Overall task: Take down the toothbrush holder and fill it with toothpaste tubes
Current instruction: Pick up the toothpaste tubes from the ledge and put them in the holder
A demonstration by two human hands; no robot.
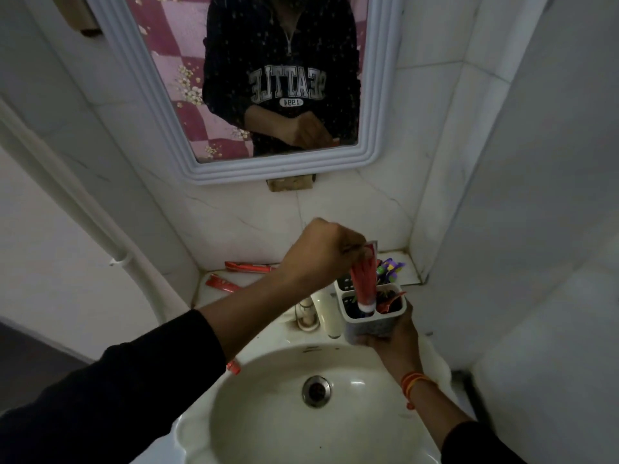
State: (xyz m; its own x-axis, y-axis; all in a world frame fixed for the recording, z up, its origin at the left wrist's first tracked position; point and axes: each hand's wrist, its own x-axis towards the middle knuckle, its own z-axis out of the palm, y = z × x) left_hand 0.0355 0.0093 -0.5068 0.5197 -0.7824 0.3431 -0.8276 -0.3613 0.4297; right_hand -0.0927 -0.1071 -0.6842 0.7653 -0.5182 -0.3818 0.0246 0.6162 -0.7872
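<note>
- Left hand [321, 252] is pinched shut on the crimped flat end of a red toothpaste tube [363, 279], so the tube hangs cap-down, pretty much upright with a slight tilt.
- The tube's white cap [366, 308] is already down inside the front-left compartment of the toothbrush holder [371, 324].
- Right hand [390, 336] is wrapped around the holder from below and the right side, fingers closed on its wall, holding it up over the back rim of the sink [201, 426].
- The holder is a small pale tub with dividers. The compartment next to the tube has something else red poking out of it, can't tell what exactly.
- Right behind the holder there's a purple and green thing [390, 266] sticking up, too blurry to name.
- There's an orange-red thread band [417, 380] on the right wrist, dark sleeves on both arms.
- Just left of the holder is the tap [326, 313], whitish, pointing at the basin, with the drain [316, 391] in the middle below.
- On the ledge [410, 274] behind the sink, two more red tubes lie flat: one long one [249, 266] against the wall, a shorter one [222, 284] nearer the front.
- One more small red piece [233, 366] sits on the sink's left rim, half hidden by the left forearm.
- Above it all a white-framed mirror [378, 128] shows the person's dark sweatshirt.
</note>
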